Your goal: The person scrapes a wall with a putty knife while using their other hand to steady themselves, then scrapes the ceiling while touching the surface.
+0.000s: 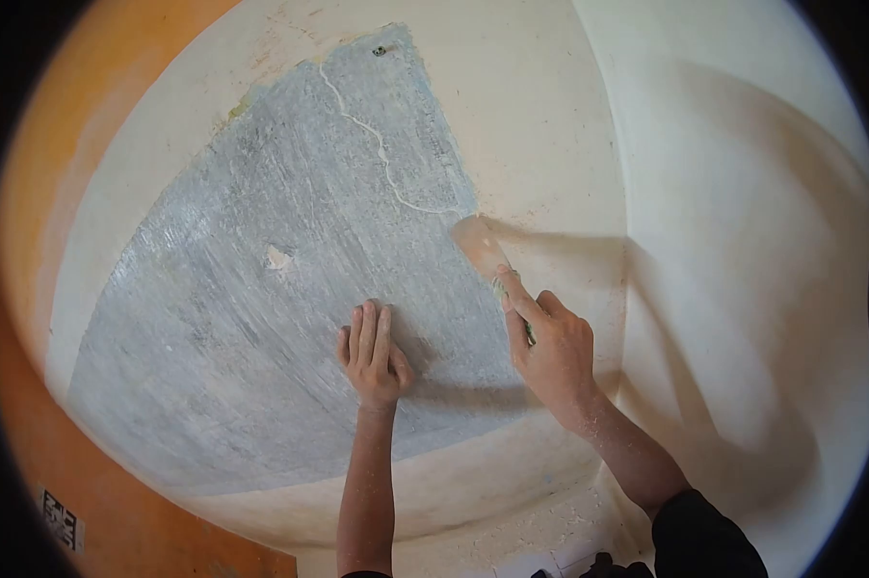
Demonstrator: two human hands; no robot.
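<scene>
Right hand: The person's right hand (558,352) is wrapped round the handle of a scraper (481,246), its forefinger laid along the tool toward the blade.
Scraper: Directly beyond the right hand, its long axis slanting from near right to far left, blade end far. The broad blade lies at the right border of a grey patch (261,376), overlapping that border.
Left hand: The left hand (369,364) appears laid flat on the grey patch, fingers outstretched toward the far side, the middle ones together and the outer one slightly apart. It holds no tool and is left of the scraper, on the near side of the blade.
Pale line: A thin, wavy line (384,154) wanders from the patch's far edge to its right border, ending just beside the blade's far end. The right hand is nearer to that end than the left.
Pale spot: A small chip-shaped mark (277,257) lies far left of the left hand.
Surroundings: Cream surface (540,125) borders the patch; a white wall (724,241) stands right.
</scene>
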